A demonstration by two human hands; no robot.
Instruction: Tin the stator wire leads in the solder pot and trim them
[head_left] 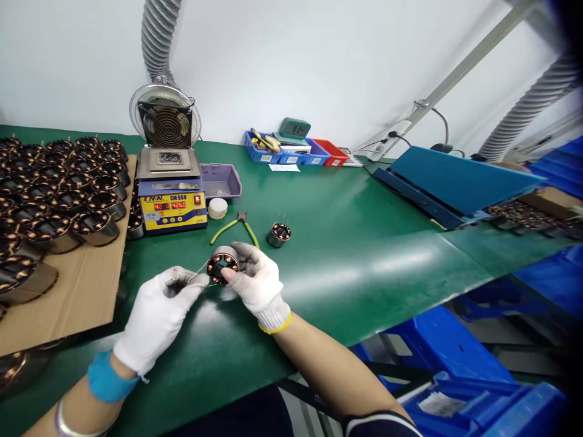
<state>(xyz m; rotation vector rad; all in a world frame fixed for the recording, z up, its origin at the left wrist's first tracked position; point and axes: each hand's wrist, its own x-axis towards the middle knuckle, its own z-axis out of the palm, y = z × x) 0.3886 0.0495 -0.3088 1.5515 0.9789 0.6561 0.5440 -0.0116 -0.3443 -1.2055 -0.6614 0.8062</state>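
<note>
My right hand (257, 276), in a white glove with a yellow cuff edge, grips a motor stator (223, 265) wound with copper. The stator's open end faces me, just above the green table. At its left my gloved left hand (159, 309) pinches the thin lead wires (199, 270) that come out of the stator. A second stator (279, 234) stands on the table to the right, its wire ends pointing up. Diagonal cutting pliers (237, 227) with green handles lie beyond my hands.
At left, many stators (59, 194) stand on a cardboard sheet (91, 291). Behind are a solder pot (170, 194), its display lit, a purple tray (221, 180) and a round white container (217, 209). Small blue bins (262, 155) and a digital clock (295, 128) stand along the wall.
</note>
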